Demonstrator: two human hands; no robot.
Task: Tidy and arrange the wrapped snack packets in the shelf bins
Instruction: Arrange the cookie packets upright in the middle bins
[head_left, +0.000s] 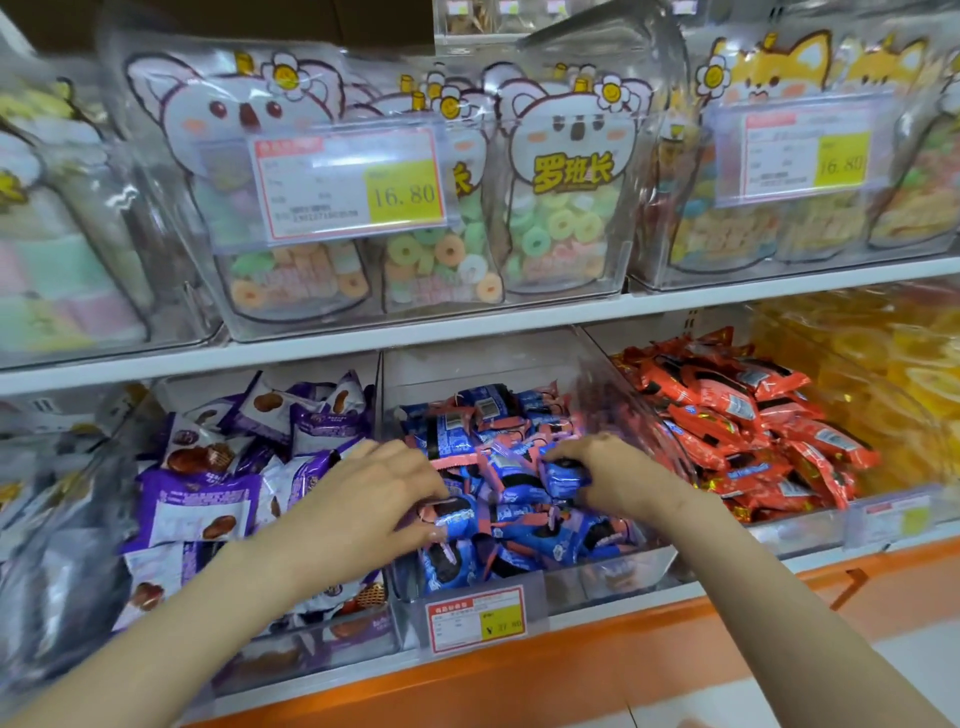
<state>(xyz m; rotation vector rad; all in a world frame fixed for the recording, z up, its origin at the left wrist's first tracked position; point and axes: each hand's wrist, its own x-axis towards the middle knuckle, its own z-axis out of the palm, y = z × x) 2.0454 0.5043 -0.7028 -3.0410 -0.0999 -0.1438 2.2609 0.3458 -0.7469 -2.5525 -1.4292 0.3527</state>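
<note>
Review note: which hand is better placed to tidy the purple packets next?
Probably left: both hands grip blue packets, but the left hand lies beside the purple packets, the right hand farther off.

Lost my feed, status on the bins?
Left hand pinching a blue packet. Right hand gripping second blue packet. Both in middle bin. Nothing blocking.

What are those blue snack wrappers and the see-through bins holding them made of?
Blue packets: likely thin glossy plastic film, judging by the crinkles, sheen and crimped pink ends. Middle bin: clear rigid plastic, perhaps acrylic; the packets show through its glare-streaked walls.
</note>
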